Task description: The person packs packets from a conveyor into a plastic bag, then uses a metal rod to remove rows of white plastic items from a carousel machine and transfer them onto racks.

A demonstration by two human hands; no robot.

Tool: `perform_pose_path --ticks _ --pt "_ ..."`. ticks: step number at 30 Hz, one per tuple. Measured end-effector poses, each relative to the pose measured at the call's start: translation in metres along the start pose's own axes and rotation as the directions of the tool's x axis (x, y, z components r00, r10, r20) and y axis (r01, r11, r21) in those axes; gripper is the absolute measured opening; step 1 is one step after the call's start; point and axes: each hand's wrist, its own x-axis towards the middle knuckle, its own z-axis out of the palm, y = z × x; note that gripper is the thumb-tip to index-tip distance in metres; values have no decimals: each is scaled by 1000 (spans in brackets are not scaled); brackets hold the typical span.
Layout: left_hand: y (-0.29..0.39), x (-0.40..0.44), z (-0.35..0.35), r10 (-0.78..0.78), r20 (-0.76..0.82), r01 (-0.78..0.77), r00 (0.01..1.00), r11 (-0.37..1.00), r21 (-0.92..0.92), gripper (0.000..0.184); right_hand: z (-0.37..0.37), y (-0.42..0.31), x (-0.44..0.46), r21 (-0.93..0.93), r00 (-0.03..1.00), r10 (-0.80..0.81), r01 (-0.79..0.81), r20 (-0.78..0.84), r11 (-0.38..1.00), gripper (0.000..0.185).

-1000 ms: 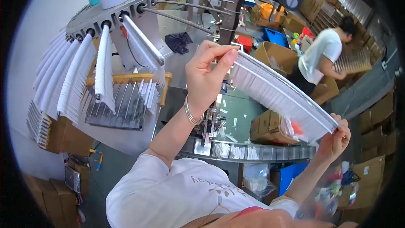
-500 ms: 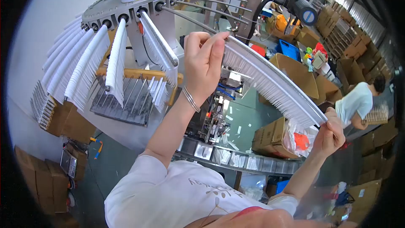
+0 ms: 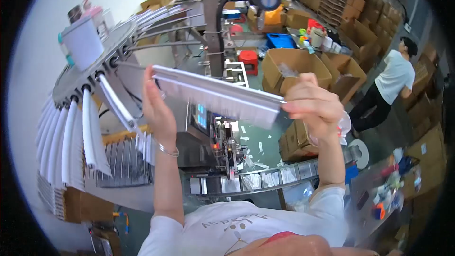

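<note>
A long rod packed with thin white tags [image 3: 215, 96] hangs in front of my chest, sloping down slightly to the right. My left hand [image 3: 159, 109] holds its left end; a silver bangle is on that wrist. The right end is pinched by my right hand [image 3: 315, 106], thumb and fingers together. On the left, a round metal rack [image 3: 71, 78] bears several rods loaded with white tags [image 3: 72, 147]. Bare rods [image 3: 166, 45] stick out from its far side. Below the loaded rods lies a dark slotted tray [image 3: 124, 163].
A curved conveyor [image 3: 277, 176] with packets runs below my hands, beside a machine with a lit screen [image 3: 201, 115]. Cardboard boxes [image 3: 296, 68], a red stool [image 3: 249, 61] and a blue crate [image 3: 281, 41] stand beyond. A co-worker [image 3: 391, 83] stands at the right.
The view has shifted. My hands have come closer together, and the tag-filled rod now slopes less. The co-worker, earlier bent over holding a rack, now stands more upright, facing away.
</note>
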Motion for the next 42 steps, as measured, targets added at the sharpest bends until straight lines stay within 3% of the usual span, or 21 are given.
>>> perform_pose_path --ticks 12,19,27,30,34,36,41,42 --pt "-5 20 -1 -105 -202 87 974 992 -95 52 39 14 23 55 996 -91 90 15 994 16" --pt "-13 27 -6 -103 -204 82 973 991 -109 49 45 22 28 79 997 -77 76 6 994 13" --pt "-30 31 -8 -8 -281 -3 960 999 -40 43 54 24 26 91 999 -41 41 1 995 14" --pt "-28 33 -13 -28 -264 15 964 999 -49 44 60 27 32 91 998 -46 43 33 995 14" --pt "-28 15 -16 -79 -284 114 956 988 108 54 79 37 42 120 996 -67 59 65 991 14" --pt "-26 0 -15 -78 -240 152 968 938 311 57 94 39 55 52 995 -57 52 80 997 14" --pt "-13 -40 -22 -30 -63 49 998 941 335 60 124 49 66 169 988 21 -47 154 984 12" --pt "-11 -49 -25 -19 -13 23 1000 931 366 60 128 46 61 336 972 176 -220 157 916 12"
